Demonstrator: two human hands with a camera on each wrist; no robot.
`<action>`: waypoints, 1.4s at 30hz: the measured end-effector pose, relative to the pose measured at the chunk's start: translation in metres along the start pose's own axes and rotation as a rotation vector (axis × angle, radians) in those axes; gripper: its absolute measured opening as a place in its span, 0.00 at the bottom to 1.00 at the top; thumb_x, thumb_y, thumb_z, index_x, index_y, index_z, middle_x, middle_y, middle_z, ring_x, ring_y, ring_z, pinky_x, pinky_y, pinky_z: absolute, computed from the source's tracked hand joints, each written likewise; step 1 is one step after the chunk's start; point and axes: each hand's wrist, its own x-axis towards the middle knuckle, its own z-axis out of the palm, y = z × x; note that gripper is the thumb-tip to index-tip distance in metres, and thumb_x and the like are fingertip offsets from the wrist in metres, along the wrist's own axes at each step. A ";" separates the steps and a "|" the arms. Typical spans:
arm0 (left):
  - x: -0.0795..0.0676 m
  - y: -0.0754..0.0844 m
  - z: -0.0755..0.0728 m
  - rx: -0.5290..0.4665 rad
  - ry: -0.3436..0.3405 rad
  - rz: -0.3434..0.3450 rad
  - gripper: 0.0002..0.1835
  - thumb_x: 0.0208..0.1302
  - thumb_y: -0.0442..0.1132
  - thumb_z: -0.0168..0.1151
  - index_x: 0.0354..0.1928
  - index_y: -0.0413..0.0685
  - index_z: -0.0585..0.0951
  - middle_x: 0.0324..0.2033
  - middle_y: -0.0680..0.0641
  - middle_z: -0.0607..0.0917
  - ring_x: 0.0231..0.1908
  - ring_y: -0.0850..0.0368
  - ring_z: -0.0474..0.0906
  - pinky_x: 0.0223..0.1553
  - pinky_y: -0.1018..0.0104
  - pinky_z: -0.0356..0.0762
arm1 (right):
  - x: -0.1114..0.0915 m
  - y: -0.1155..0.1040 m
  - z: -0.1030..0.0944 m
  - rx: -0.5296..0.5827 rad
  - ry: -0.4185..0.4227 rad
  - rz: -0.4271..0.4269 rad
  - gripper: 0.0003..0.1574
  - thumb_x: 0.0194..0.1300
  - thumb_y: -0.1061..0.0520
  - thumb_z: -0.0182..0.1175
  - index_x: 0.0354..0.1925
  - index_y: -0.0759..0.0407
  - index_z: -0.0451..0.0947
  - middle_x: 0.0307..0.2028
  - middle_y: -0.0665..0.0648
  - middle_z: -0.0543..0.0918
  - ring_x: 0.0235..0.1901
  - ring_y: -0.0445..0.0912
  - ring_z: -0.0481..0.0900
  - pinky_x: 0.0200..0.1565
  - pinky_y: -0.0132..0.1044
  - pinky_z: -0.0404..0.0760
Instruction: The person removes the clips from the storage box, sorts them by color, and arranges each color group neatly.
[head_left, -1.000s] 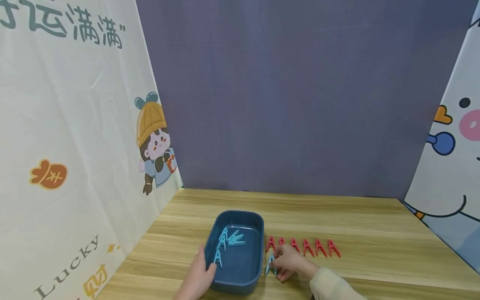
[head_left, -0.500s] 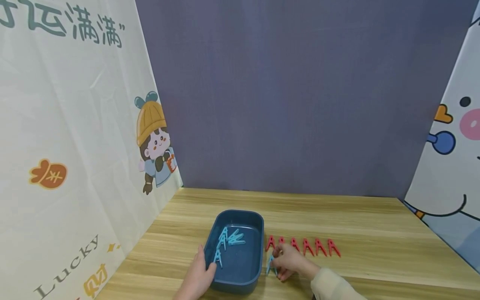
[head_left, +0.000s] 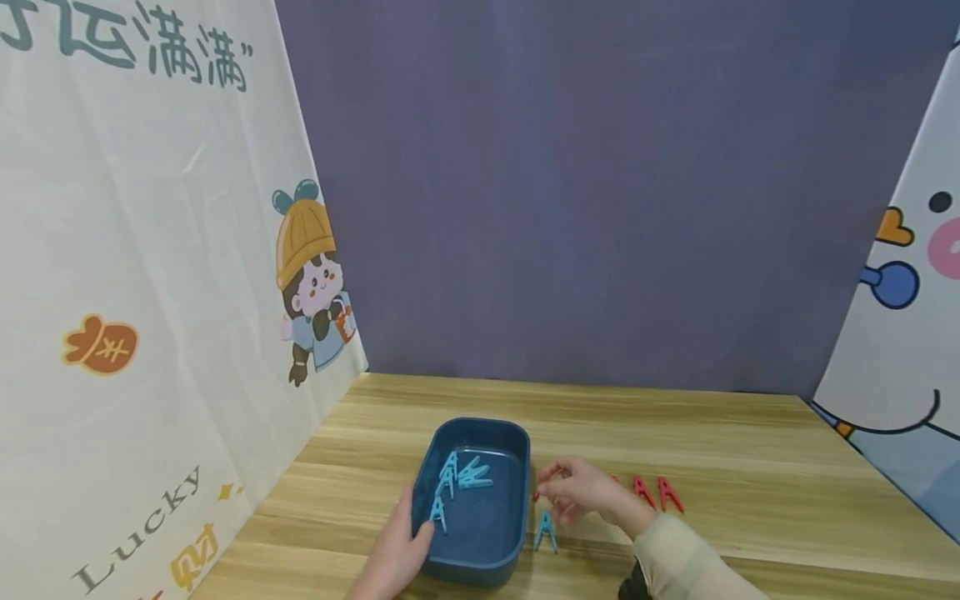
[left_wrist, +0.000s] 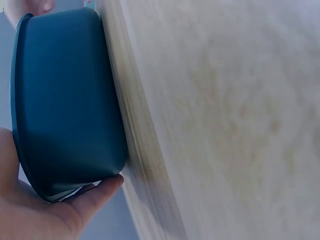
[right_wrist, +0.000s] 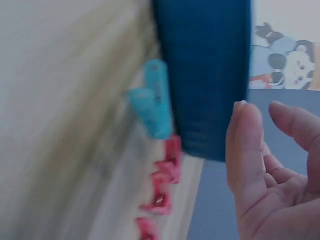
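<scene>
My left hand (head_left: 397,546) holds the near left wall of a dark blue plastic box (head_left: 521,533), thumb over the rim and fingers along the outside. Several light blue clothespins (head_left: 474,477) lie in the box toward its left side and middle. One light blue clothespin (head_left: 545,531) sits on the table just right of the box. Above and behind it hovers my right hand (head_left: 585,492), with nothing between thumb and fingers in the right wrist view. It partly hides a row of red clothespins (head_left: 669,494).
The wooden table (head_left: 750,467) reaches back to a dark grey-purple curtain (head_left: 585,208). A white printed cloth (head_left: 172,292) hangs along the left side, another printed cloth (head_left: 892,358) on the right.
My right hand has let go of the light blue clothespin beside the box and lifted away and back. The left hand stays on the box.
</scene>
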 end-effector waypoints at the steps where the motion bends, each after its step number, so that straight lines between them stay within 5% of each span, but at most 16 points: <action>1: 0.000 0.000 0.000 0.000 0.001 0.002 0.34 0.63 0.37 0.49 0.67 0.29 0.51 0.63 0.27 0.57 0.62 0.31 0.52 0.58 0.36 0.52 | 0.001 -0.004 0.000 0.014 -0.008 -0.011 0.16 0.61 0.61 0.57 0.44 0.72 0.68 0.28 0.61 0.79 0.19 0.44 0.77 0.20 0.33 0.78; 13: -0.003 0.001 -0.001 0.013 0.012 0.134 0.34 0.63 0.36 0.51 0.65 0.23 0.51 0.62 0.24 0.57 0.61 0.29 0.53 0.58 0.37 0.53 | 0.015 -0.040 0.017 0.093 -0.125 0.013 0.18 0.64 0.55 0.57 0.47 0.66 0.70 0.32 0.62 0.77 0.24 0.45 0.79 0.27 0.38 0.82; 30: -0.003 0.001 -0.002 -0.004 -0.018 0.062 0.35 0.63 0.38 0.51 0.66 0.26 0.50 0.62 0.25 0.56 0.62 0.30 0.52 0.58 0.36 0.52 | 0.038 -0.047 0.043 0.057 -0.126 -0.002 0.17 0.62 0.56 0.58 0.46 0.67 0.72 0.34 0.61 0.78 0.28 0.49 0.81 0.30 0.42 0.82; 42: -0.008 -0.001 -0.002 0.018 0.019 0.117 0.35 0.62 0.38 0.52 0.65 0.24 0.52 0.60 0.24 0.59 0.60 0.29 0.55 0.57 0.36 0.54 | 0.052 -0.043 0.066 0.059 -0.127 0.042 0.17 0.61 0.59 0.59 0.46 0.68 0.73 0.36 0.65 0.78 0.26 0.48 0.80 0.28 0.42 0.82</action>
